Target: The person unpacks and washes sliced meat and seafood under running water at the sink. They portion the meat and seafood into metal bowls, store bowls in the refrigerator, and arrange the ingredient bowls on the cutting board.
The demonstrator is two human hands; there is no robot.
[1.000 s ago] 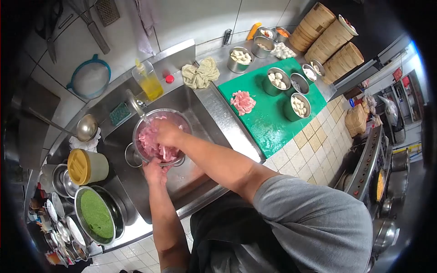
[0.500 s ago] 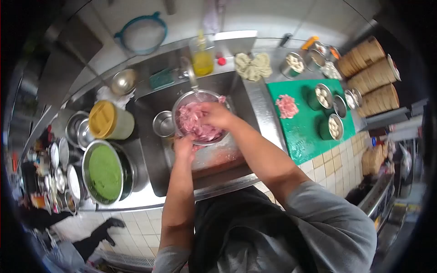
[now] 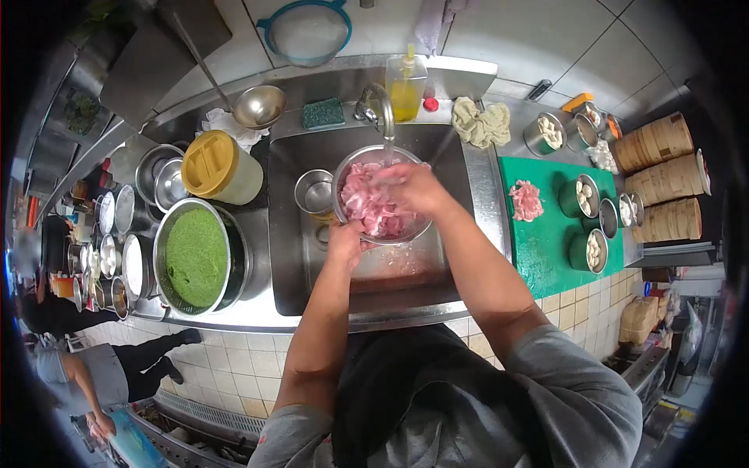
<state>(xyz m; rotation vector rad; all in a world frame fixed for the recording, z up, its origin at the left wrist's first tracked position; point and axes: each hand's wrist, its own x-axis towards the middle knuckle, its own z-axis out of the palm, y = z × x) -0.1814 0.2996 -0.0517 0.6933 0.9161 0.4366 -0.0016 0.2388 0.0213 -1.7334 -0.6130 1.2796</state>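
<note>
A metal bowl point(image 3: 341, 168) of raw pink meat slices point(image 3: 372, 203) is held in the sink under the running tap point(image 3: 381, 101). My left hand point(image 3: 346, 242) grips the bowl's near-left rim, thumb on the inner side. Over the right half of the meat is my right hand point(image 3: 415, 188); its fingers touch the slices and are smeared by motion, so their closure is unclear. Water falls from the spout into the bowl beside that hand. A small steel pot point(image 3: 314, 192) stands in the sink left of the bowl.
A green cutting board point(image 3: 538, 261) at right bears a meat pile point(image 3: 527, 200) and metal cups. At left stand a yellow-lidded tub point(image 3: 211, 165) and a colander of green paste point(image 3: 195, 257). Bamboo steamers point(image 3: 659, 140) sit far right. Another person point(image 3: 94, 382) is at lower left.
The view has shifted, so the sink and counter appear farther right. My right hand has moved within the meat, toward the bowl's upper right. My left hand stays on the rim.
</note>
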